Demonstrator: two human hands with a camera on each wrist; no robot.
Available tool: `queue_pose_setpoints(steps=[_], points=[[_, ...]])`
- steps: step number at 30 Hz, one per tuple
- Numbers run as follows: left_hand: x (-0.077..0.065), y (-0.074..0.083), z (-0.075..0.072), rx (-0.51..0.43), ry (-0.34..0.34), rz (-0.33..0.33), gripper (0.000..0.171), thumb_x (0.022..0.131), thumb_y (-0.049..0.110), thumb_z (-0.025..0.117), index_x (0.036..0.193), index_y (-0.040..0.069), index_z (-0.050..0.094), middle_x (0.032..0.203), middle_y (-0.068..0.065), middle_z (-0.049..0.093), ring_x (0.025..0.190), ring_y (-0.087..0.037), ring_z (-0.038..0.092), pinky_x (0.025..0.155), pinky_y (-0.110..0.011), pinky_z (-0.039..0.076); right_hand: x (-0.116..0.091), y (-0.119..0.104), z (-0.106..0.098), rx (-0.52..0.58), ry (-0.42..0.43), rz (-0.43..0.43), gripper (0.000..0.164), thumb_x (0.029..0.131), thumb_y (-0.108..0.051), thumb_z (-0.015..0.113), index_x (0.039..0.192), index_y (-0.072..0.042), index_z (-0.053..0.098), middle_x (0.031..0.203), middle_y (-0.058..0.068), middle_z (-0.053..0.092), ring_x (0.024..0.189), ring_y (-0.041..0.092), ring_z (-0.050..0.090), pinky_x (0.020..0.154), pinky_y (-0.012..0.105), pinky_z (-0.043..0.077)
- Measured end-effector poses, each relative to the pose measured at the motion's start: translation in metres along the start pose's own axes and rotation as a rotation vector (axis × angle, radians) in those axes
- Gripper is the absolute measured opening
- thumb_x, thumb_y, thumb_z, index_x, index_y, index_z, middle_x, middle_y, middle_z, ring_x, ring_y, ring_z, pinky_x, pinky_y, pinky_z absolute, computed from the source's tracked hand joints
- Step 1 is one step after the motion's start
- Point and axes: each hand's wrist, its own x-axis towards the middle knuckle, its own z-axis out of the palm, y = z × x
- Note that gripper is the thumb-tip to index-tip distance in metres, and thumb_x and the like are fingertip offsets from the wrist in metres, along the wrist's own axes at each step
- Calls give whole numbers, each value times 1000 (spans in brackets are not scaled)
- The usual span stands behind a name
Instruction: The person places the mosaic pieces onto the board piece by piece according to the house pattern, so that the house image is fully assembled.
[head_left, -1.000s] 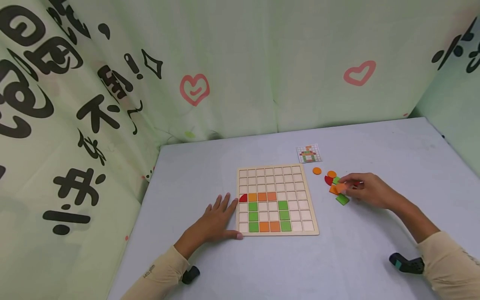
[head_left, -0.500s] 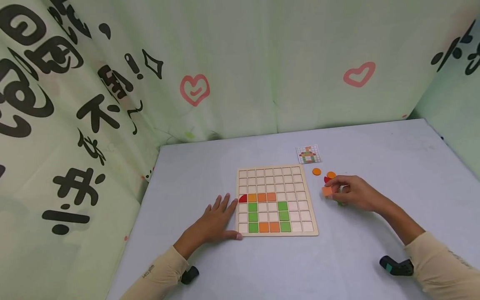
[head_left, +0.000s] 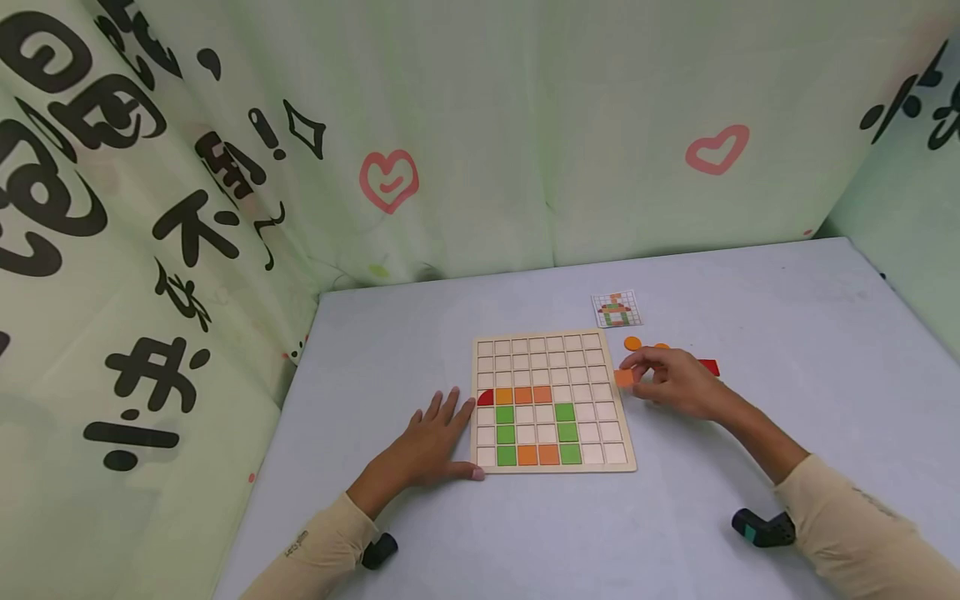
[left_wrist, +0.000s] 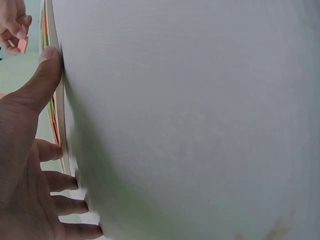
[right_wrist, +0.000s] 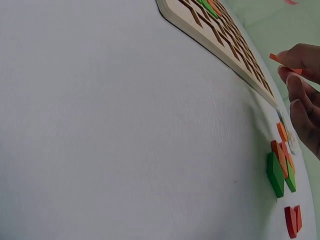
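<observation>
My right hand point(head_left: 675, 383) pinches an orange square tile point(head_left: 624, 378) between thumb and fingers, at the right edge of the wooden grid board point(head_left: 585, 363). The right wrist view shows the tile point(right_wrist: 285, 64) edge-on, raised above the table. My left hand point(head_left: 431, 442) lies with fingers spread at the board's left side, thumb at the lower left corner. In the left wrist view its thumb point(left_wrist: 47, 75) touches the board's edge. Set in the board are a red rounded piece point(head_left: 486, 397), a row of orange squares point(head_left: 523, 395), green squares point(head_left: 506, 434) in two columns and two orange squares point(head_left: 538, 454) between them.
A small pattern card point(head_left: 617, 308) lies behind the board. An orange disc point(head_left: 632, 342) lies right of the board, and red pieces point(head_left: 709, 367) show past the right hand. More loose pieces, including a green one point(right_wrist: 275, 175), appear in the right wrist view. Curtains stand behind the table.
My right hand has lifted an orange square tile from the loose pile and carried it left to the board's right edge. The left hand has stayed in place.
</observation>
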Motion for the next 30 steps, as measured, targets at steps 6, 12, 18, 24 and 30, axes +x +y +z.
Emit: queue_pose_setpoints(steps=[6,12,18,24,30], points=[[-1,0,0,1,3,3,110,78,70,70,161,16,22,168,-16,16,154,-44,14,115,-65,28,12,-6,13,1,-14,26,28,87,-2,70,114,-3,68,95,9,61,50,10,49,56,22,45],[-1,0,0,-4,5,4,110,78,70,71,161,17,22,168,-16,16,154,-44,14,115,-66,28,20,-14,27,21,-58,45,29,87,-4,72,116,-3,68,96,10,61,55,13,52,57,22,48],[0,0,-1,-5,1,-4,111,78,70,72,161,17,22,168,-16,16,154,-44,13,115,-66,27,27,-20,38,1,-94,59,29,87,-8,72,116,-7,70,97,7,63,66,14,53,59,21,46],[0,0,-1,-9,0,-11,111,77,70,72,161,17,22,168,-16,15,154,-43,13,115,-66,27,35,-23,48,-16,-117,-7,26,87,-9,75,112,-7,71,92,3,64,74,16,53,61,21,45],[0,0,0,-16,-1,-12,112,76,70,73,161,18,22,168,-16,15,154,-44,13,115,-66,26,39,-28,59,-52,-122,1,24,87,-12,76,110,-10,73,88,-1,63,78,16,54,64,23,46]])
